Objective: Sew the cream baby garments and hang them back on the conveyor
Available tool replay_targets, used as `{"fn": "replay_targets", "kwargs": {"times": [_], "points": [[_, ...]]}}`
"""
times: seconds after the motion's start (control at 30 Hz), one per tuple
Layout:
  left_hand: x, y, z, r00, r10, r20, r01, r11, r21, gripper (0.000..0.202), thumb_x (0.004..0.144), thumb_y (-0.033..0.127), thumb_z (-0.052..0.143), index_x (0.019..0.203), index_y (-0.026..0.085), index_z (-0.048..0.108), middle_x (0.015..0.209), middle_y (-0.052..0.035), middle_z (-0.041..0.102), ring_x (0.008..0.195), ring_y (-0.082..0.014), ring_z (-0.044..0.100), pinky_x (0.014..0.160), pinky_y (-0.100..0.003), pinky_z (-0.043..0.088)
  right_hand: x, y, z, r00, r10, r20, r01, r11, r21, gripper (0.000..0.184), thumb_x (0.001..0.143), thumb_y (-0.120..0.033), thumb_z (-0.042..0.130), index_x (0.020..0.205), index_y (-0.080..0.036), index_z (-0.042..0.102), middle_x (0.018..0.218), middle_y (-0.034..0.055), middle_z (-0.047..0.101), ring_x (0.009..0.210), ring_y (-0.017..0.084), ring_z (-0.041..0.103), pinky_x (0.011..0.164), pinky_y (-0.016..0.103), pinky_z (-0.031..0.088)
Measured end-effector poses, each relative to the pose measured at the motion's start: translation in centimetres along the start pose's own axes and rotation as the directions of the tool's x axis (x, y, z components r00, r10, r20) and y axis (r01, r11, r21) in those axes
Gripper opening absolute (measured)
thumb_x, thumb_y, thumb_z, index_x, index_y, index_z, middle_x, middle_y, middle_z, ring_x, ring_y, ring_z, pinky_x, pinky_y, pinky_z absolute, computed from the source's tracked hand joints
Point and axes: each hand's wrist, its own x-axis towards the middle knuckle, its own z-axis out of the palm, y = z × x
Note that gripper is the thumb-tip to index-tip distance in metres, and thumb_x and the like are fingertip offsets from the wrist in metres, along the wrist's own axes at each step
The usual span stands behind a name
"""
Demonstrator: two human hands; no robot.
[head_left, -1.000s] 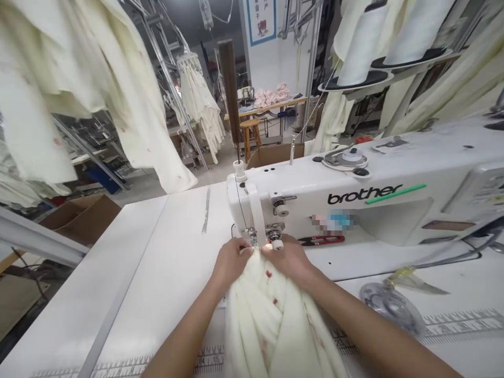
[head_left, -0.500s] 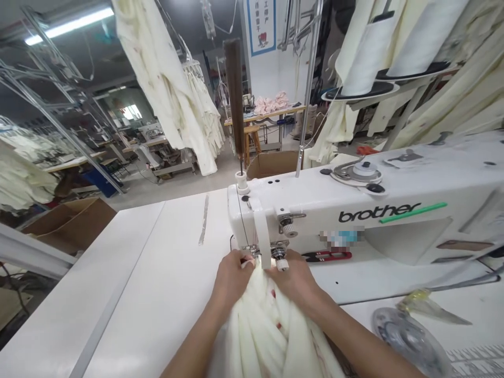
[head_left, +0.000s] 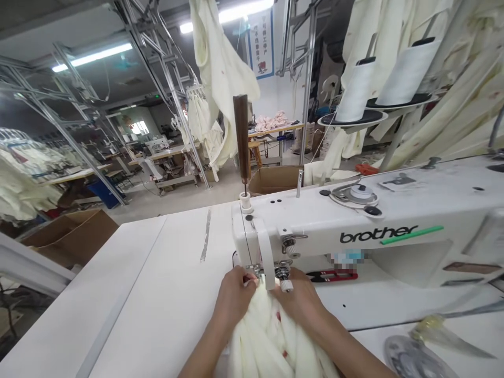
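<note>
A bunched cream fabric (head_left: pixel 271 338) with small red marks lies on the white table (head_left: pixel 157 294) and runs up under the needle of a white sewing machine (head_left: pixel 378 231). My left hand (head_left: pixel 235 299) grips the fabric's left edge right at the presser foot (head_left: pixel 258 273). My right hand (head_left: pixel 300 300) presses down on the fabric's right side just below the machine head. Both hands are closed on the cloth, fingertips close to the needle.
Red thread snips (head_left: pixel 333 275) lie under the machine arm. A clear plastic disc (head_left: pixel 409 359) sits at the lower right. Two white thread cones (head_left: pixel 405 71) stand behind the machine. Cream garments (head_left: pixel 220 68) hang overhead. Cardboard boxes (head_left: pixel 74 239) stand left of the table.
The camera has tilted upward, so the machine and hands sit lower in view. Both hands keep their hold on the fabric at the needle.
</note>
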Motion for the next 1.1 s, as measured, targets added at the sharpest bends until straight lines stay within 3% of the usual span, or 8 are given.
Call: {"fn": "replay_targets", "kwargs": {"times": [0.1,0.23,0.43,0.73,1.1], "points": [[0.0,-0.1,0.2,1.000,0.001,-0.026,0.000,1.000,0.020,0.009,0.073,0.015,0.047,0.071,0.016,0.056,0.076,-0.0024,0.064,0.071,-0.0152,0.057,0.063,-0.023,0.039,0.0,-0.5,-0.4,0.998,0.014,0.056,-0.014,1.000,0.002,0.015,0.075,-0.008,0.048,0.071,-0.013,0.062,0.073,0.0068,0.065,0.069,0.021,0.060,0.057,0.022,0.041],[-0.2,-0.1,0.4,0.997,0.028,-0.065,-0.025,0.998,0.055,0.012,0.075,0.015,0.046,0.075,0.016,0.058,0.084,-0.0039,0.065,0.078,-0.0155,0.059,0.068,-0.023,0.041,0.1,-0.5,-0.1,0.997,0.066,0.042,-0.065,0.998,-0.022,0.014,0.076,-0.010,0.049,0.075,-0.013,0.063,0.078,0.0081,0.065,0.074,0.021,0.060,0.062,0.023,0.042],[-0.3,0.0,0.5,0.995,0.060,-0.075,-0.053,0.995,0.088,0.014,0.076,0.013,0.046,0.079,0.017,0.060,0.089,-0.0057,0.065,0.083,-0.0167,0.059,0.071,-0.023,0.042,0.2,0.0,0.4,0.998,0.050,0.045,-0.047,0.997,-0.056,0.015,0.077,-0.009,0.048,0.074,-0.013,0.062,0.075,0.0077,0.064,0.070,0.020,0.059,0.060,0.023,0.039],[0.0,-0.3,1.0,0.990,0.094,-0.102,-0.076,0.982,0.171,0.017,0.077,0.011,0.044,0.078,0.016,0.060,0.091,-0.0064,0.064,0.079,-0.0162,0.058,0.067,-0.024,0.040,0.3,0.0,1.0,0.999,0.049,0.013,-0.047,0.991,-0.126,0.016,0.081,-0.012,0.047,0.074,-0.013,0.061,0.073,0.0080,0.064,0.068,0.021,0.059,0.057,0.025,0.038],[0.1,-0.2,1.0,0.984,0.115,-0.137,-0.091,0.981,0.174,0.019,0.078,0.014,0.045,0.091,0.016,0.059,0.094,-0.0072,0.062,0.086,-0.0182,0.058,0.072,-0.024,0.041,0.3,0.7,2.6,0.998,0.035,-0.057,-0.044,0.985,-0.166,0.017,0.083,-0.015,0.047,0.077,-0.013,0.063,0.079,0.0097,0.065,0.075,0.024,0.060,0.062,0.026,0.039]]}}
